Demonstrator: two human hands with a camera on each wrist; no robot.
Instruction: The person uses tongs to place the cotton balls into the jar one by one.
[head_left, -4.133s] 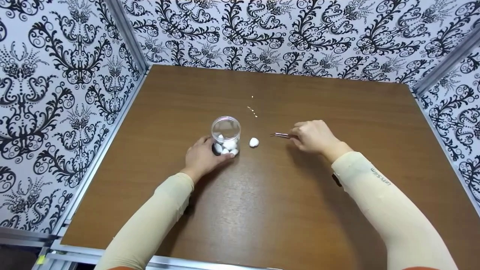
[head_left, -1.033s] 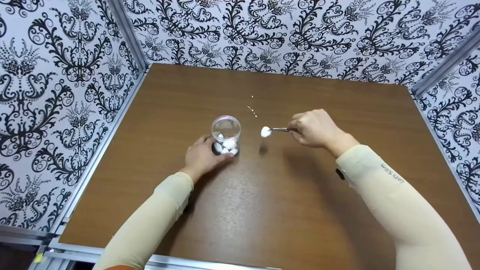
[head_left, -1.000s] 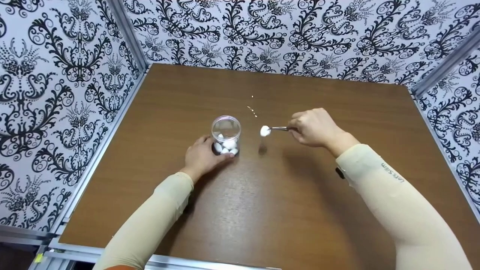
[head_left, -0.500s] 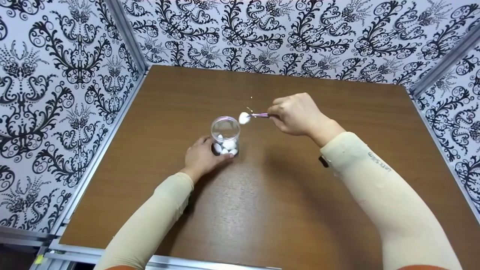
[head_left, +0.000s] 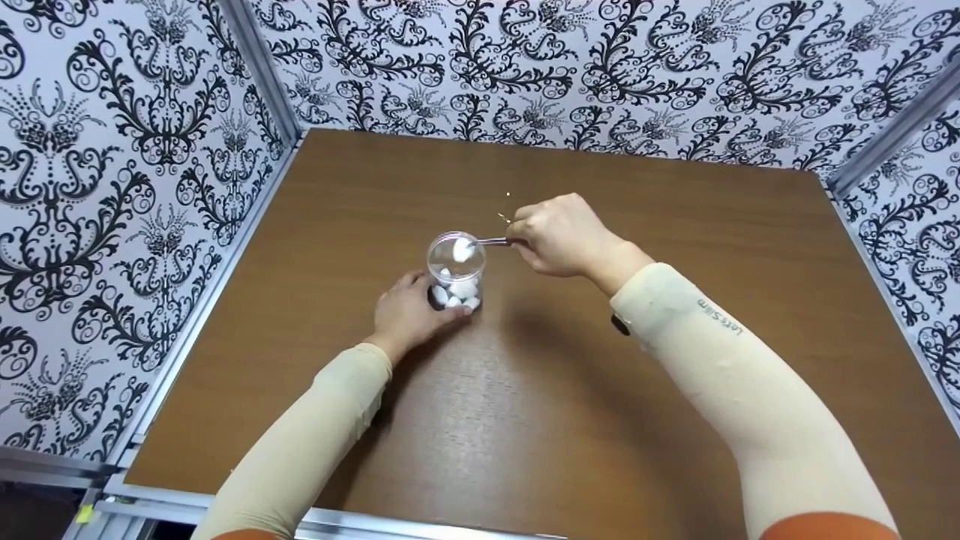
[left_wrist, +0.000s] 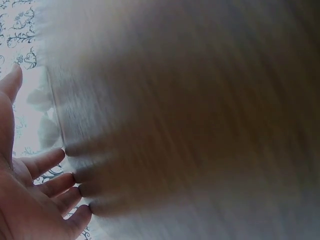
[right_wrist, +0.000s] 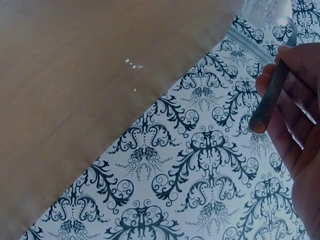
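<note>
A clear plastic jar [head_left: 454,280] stands upright on the brown table, with several white cotton balls [head_left: 463,289] in its lower part. My left hand [head_left: 409,311] holds the jar low on its left side, thumb across the front; in the left wrist view its fingertips [left_wrist: 73,178] sit at the jar's base. My right hand [head_left: 561,234] pinches metal tweezers [head_left: 491,241], whose handle end shows across the fingers in the right wrist view. The tweezers' tips grip one cotton ball [head_left: 463,250], which overlaps the jar's mouth in the head view.
Small pale crumbs [right_wrist: 132,65] lie on the table [head_left: 360,195] behind the jar, close to the right hand's knuckles. Patterned walls [head_left: 525,67] in black and white enclose the back and sides. A metal frame rail [head_left: 420,525] runs along the table's front edge.
The tweezers have picked the loose cotton ball off the table, and my right hand has carried it up and left to the jar's mouth. My left hand has stayed on the jar.
</note>
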